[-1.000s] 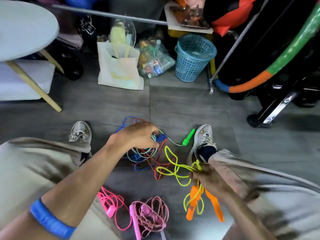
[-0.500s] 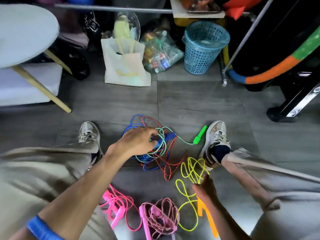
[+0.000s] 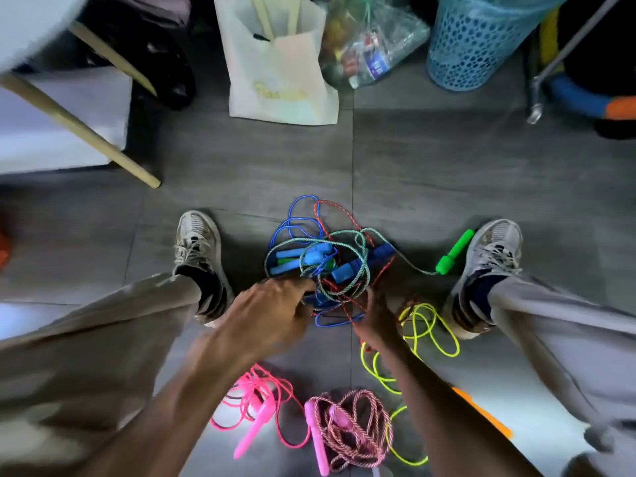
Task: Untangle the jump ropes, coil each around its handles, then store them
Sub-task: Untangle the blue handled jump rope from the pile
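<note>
A tangle of blue, red and green-speckled jump ropes (image 3: 330,263) with blue handles lies on the floor between my shoes. One green handle (image 3: 454,251) trails out to the right. My left hand (image 3: 272,315) grips the near edge of the tangle, its fingers curled and blurred. Just right of it, my right hand (image 3: 377,321) pinches a red rope strand at the tangle's near side. A loose yellow rope (image 3: 425,333) with orange handles (image 3: 481,413) lies to the right. Nearest me are a pink rope (image 3: 256,404) and a coiled pink-and-white braided rope (image 3: 351,428).
A white tote bag (image 3: 278,74), a clear plastic bag of items (image 3: 368,46) and a blue mesh basket (image 3: 475,39) stand at the far side. A wooden table leg (image 3: 79,129) slants at the left. Grey floor tiles (image 3: 430,173) lie beyond the tangle.
My right hand let go of the yellow rope and its orange handles and moved up-left to the tangle. My left hand slid back to the tangle's near edge. The view moved closer.
</note>
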{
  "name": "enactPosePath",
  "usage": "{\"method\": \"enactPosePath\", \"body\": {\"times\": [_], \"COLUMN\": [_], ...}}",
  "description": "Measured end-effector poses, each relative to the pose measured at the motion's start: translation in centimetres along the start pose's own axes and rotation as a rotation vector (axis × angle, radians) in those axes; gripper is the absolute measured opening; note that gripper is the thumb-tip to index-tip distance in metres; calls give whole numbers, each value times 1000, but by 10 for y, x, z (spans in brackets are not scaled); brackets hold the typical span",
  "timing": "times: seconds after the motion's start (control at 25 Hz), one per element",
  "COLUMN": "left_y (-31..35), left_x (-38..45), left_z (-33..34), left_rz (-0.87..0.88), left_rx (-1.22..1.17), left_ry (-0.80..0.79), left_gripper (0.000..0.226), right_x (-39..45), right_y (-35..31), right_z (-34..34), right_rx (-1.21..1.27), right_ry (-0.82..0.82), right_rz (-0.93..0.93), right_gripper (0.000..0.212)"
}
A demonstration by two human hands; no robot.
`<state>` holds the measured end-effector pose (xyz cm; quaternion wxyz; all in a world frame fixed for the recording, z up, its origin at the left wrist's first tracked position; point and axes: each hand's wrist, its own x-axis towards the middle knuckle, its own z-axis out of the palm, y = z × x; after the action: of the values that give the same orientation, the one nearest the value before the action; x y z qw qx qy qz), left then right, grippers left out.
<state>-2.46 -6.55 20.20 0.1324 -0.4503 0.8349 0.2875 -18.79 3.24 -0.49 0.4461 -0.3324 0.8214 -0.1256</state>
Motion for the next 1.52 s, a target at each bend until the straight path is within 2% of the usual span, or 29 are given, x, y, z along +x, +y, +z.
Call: {"method": "enactPosePath", "body": {"times": [0.12, 0.16, 0.24, 0.28, 0.32, 0.44, 0.52, 0.56, 0.64, 0.76, 0.84, 0.92, 1.0, 1.08, 1.12, 1.2, 1.28, 1.32, 1.4, 1.52], "left_y": [1, 2, 2, 1, 0, -2, 1, 1, -1, 4, 13, 29, 45, 52, 49, 53, 59, 66, 81, 91], "left_x": [-8, -8, -8, -10, -12, -12, -15, -26, -33, -25, -35, -40, -44, -45, -44, -45, -44, -43, -39, -31], "left_z": [-2, -3, -8, -10, -11, -21, -43, -57, -84, -104, -113, -117, -120, -121, -120, -124, -122, -121, -123, -129], "left_rz": [76, 92, 96, 91, 85, 75, 64, 49, 23, -66, -28, 94, 137, 183, 216, 224, 224, 250, 243, 72], "left_rx": [14, -6, -34, -26, 0, 52, 13, -6, -31, -39, -245, -574, -730, -774, -796, -824, -834, -869, -1003, -1065], "left_ry": [18, 7, -24, -26, -14, -19, -80, -57, 80, 284, 456, 576, 655, 731, 707, 459, 163, 125, 192, 294], "left_gripper": [38, 40, 41, 42, 44, 41, 41, 42, 43, 46, 64, 94, 106, 93, 77, 39, 36, 29, 15, 26], "right_x": [26, 34, 37, 31, 22, 1, -13, -31, -62, -105, -156, -196, -221, -232, -231, -222, -208, -200, -188, -181], "right_y": [8, 10, 0, -11, -19, -51, -97, -128, -189, -248, -276, -285, -282, -273, -267, -254, -245, -243, -239, -238], "right_z": [18, 27, 35, 31, 26, -7, -53, -82, -138, -204, -239, -263, -275, -280, -278, -274, -271, -272, -283, -302], "right_rx": [135, 170, 163, 119, 44, -354, -412, -388, -326, -176, -47, 20, 97, 140, 146, 185, 354, 460, 601, 662], "right_ry": [-193, -243, -296, -286, -245, -87, 42, 90, 152, 135, 82, -12, -132, -170, -143, -62, -39, -25, 57, 172], "right_rz": [46, 63, 74, 78, 71, -41, -164, -242, -417, -593, -739, -844, -891, -936, -954, -982, -944, -885, -770, -727], "right_gripper": [89, 82, 49, 29, 18, 24, 28, 29, 31, 35, 34, 32, 29, 30, 30, 30, 30, 30, 28, 23]}}
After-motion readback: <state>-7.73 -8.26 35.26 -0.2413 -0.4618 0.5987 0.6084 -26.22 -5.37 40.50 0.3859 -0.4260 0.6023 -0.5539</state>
